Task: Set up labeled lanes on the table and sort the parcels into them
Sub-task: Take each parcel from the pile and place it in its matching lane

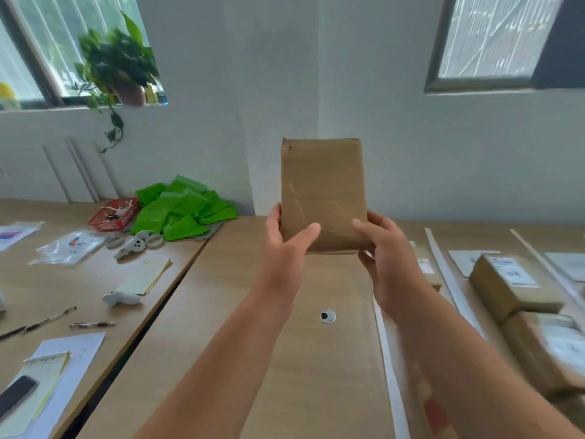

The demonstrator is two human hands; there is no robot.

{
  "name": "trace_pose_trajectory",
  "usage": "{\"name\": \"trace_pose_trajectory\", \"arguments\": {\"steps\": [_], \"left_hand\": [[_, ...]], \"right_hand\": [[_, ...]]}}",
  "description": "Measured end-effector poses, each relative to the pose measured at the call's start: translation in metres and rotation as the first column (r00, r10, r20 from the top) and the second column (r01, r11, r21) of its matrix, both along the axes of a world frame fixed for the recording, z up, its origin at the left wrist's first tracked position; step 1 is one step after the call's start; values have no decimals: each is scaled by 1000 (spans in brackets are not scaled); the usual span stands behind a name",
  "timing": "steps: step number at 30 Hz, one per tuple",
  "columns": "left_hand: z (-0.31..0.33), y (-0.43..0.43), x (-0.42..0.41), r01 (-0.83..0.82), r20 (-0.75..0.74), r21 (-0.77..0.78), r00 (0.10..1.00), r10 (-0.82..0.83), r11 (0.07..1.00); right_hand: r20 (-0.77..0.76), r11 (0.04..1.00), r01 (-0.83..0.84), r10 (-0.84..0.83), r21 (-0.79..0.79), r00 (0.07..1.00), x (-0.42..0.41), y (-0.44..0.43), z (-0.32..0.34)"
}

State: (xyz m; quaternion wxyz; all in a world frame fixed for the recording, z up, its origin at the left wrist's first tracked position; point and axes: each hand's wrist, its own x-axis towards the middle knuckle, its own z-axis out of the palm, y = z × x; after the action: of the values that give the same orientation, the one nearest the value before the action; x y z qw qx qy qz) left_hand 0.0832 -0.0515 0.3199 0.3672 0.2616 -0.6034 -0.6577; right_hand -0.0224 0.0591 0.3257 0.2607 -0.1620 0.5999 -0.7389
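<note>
Gripping one brown parcel [323,191] by its lower end, both hands curl round it. The left hand [285,236] takes the lower left edge, thumb laid across the front face. The right hand [383,248] takes the lower right corner, thumb in front and fingers behind. The parcel is held clear above the table [285,359], upright, with its long axis vertical and its top end pointing up. Its surface is plain brown wrap, creased and glossy. Right of the grip, three white strips [387,359] lie on the table, running away from the person. Two labelled parcels [506,283] sit between the farther strips, one just beside the other. Left of and beyond the grip lies one heap of green bags [183,213].
</note>
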Motion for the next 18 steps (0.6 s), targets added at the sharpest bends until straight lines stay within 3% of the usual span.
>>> {"name": "trace_pose_trajectory", "arguments": {"steps": [9,18], "left_hand": [[102,122,-4,-57,-170,-212,985,20,976],[178,157,5,-34,-252,-406,965,-76,913]], "right_hand": [[-121,990,-15,-1,-137,993,-15,123,111],[-309,965,24,-107,-261,945,7,171,189]]}}
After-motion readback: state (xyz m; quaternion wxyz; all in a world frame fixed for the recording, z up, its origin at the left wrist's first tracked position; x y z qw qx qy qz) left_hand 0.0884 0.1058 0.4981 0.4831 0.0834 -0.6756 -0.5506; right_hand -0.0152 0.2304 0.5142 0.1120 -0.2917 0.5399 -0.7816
